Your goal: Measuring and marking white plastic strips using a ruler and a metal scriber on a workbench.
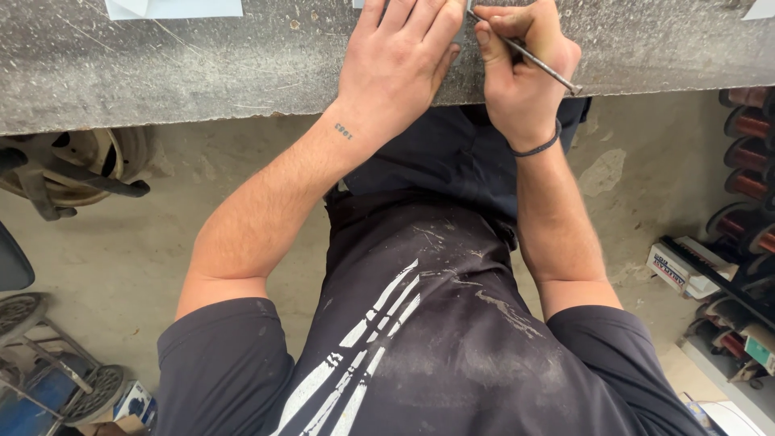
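Thin metal rod (pixel 525 55) gripped in right hand (pixel 525 77).

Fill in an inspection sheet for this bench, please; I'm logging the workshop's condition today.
Surface: grey, scratched, dusty metal-topped workbench.
Job's things: thin grey metal rod-like tool, gripped like a pen; what it marks is cut off by the top edge.
Clutter: pale paper sheet at the bench's far edge.
Hands: left hand pressed flat on the bench; right hand closed around the tool, black band at the wrist.
Cables: nothing seen.
Surroundings: concrete floor; metal wheel rim under the bench; copper wire spools on a rack; small white carton.
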